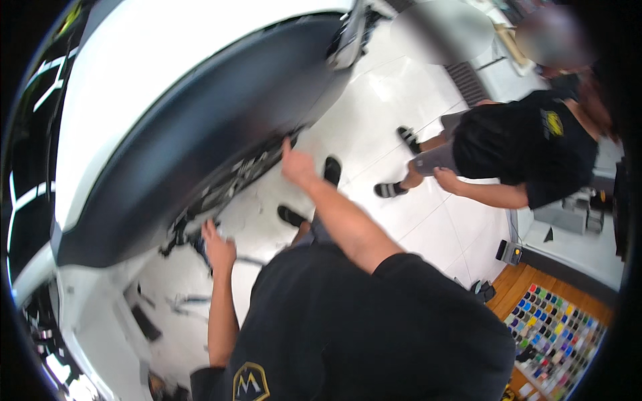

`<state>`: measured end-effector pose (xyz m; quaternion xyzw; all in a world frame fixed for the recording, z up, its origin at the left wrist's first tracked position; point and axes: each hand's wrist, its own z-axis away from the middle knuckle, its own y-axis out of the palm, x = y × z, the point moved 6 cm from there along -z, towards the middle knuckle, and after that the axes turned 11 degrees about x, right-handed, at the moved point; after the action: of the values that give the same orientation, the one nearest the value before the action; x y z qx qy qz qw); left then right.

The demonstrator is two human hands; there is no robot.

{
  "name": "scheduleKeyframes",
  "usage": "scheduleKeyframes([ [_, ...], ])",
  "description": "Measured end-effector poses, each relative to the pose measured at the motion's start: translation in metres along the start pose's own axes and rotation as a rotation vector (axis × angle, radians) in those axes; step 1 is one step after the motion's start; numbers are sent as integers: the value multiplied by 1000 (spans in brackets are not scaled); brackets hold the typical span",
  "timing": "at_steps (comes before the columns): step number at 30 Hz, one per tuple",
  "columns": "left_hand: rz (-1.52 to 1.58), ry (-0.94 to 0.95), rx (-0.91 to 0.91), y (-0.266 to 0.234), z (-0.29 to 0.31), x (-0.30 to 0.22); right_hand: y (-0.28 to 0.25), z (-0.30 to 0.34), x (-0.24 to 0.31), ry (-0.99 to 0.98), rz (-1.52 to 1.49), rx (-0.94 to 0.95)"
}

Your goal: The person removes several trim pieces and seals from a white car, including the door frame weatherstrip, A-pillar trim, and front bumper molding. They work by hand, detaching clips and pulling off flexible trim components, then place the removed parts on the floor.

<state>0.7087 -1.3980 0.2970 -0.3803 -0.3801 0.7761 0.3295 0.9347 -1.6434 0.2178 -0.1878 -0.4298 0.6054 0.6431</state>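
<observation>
A large curved dark grey panel (200,134) is set in the white car body (144,60) in front of me. Along its near lower edge runs a black strip with openings (244,167). My right hand (297,164) is at the right end of that strip; its index finger is stretched out against the edge, the other fingers folded in. At the left end, my left hand (219,248) has its fingers extended up to the edge beside some dark loose-looking parts (179,237). Neither hand visibly holds anything, though the fingertips' exact contact is hard to see.
Another person (508,140) in a black shirt stands at the right. On the white tiled floor (428,227) lie a dark flat piece (146,322) and thin rods (190,299). A board of coloured samples (555,334) is at the lower right. A white counter (568,247) stands behind the person.
</observation>
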Motion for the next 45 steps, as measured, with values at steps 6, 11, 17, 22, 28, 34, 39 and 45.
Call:
scheduleKeyframes([
  [6, 46, -4, -45, 14, 17, 12, 3, -1, 11, -64, 0, -44],
  [11, 51, -16, 1, 7, 21, -8, -18, 17, 0, -13, -17, 60],
  [17, 21, -33, -8, 14, 3, 18, 5, -16, 6, -43, -20, -98],
  [22, 22, -41, 7, 7, 2, 9, 4, -12, 4, -118, 106, -205],
  [28, -28, -33, -25, 6, 7, 10, -11, 1, 16, -123, 70, 36],
  [34, 8, -58, 14, 4, 3, 1, -9, 1, 6, -97, 101, 28],
  [39, 25, -67, 13, 0, 4, -4, 2, -3, -2, -184, 116, -110],
  [45, 35, -63, -23, -3, 2, -9, -5, -8, -2, -249, 126, -229],
])
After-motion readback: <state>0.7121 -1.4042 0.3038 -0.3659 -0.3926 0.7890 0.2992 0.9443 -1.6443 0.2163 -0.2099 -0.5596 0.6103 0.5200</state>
